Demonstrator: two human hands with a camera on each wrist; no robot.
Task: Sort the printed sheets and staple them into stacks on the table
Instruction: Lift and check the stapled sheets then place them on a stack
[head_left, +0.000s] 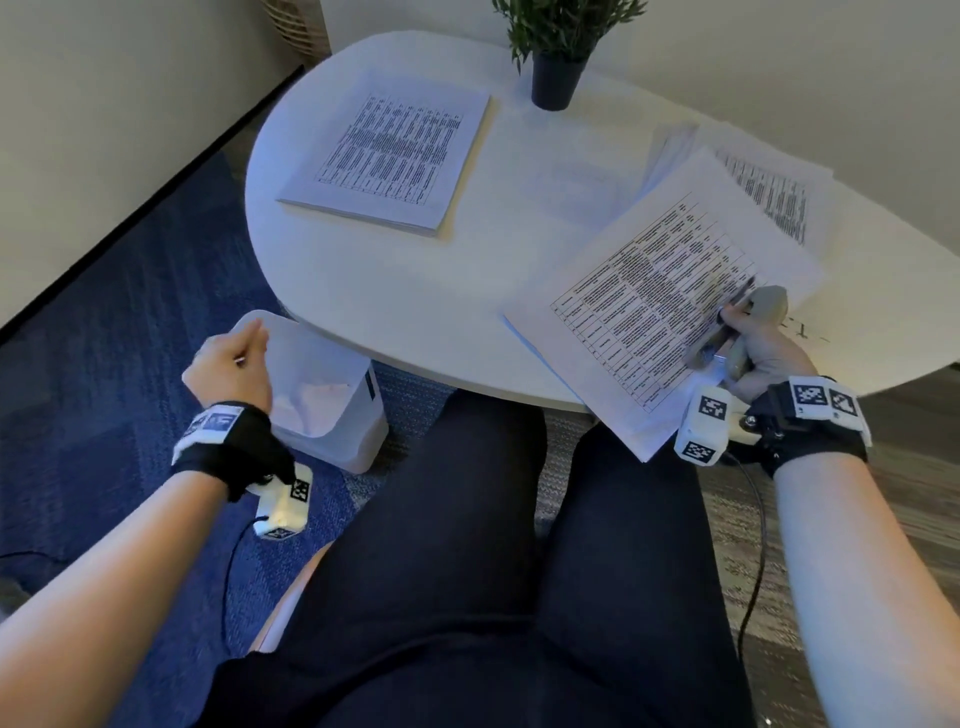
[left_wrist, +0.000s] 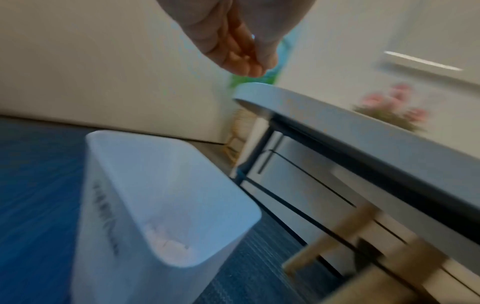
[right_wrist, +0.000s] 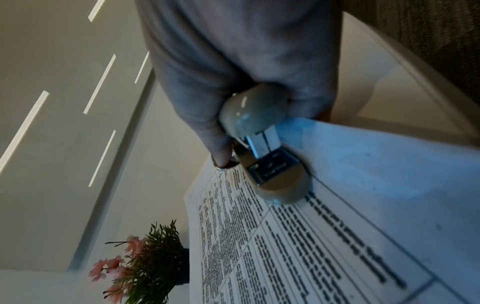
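Two stacks of printed sheets sit on the rounded white bench (head_left: 395, 291), with bare surface between them and along its near curved edge; a neat pile of table-printed white paper (head_left: 387, 156) lies at the far left, well apart from loose fanned sheets (head_left: 769, 192) at the right. A white rectangular plastic bin (head_left: 332, 395) stands on the blue carpet just beside the bench's left edge. The right hand (head_left: 763, 353) has its grip wrapped round a pale grey stapler (right_wrist: 257, 131), whose metal jaws are set over the corner of a held sheaf of printed tables (head_left: 660, 306) that juts past the bench edge over the lap. The left hand (head_left: 228, 364) hovers over the bin, fingertips pinched together; whether they hold anything, I cannot tell.
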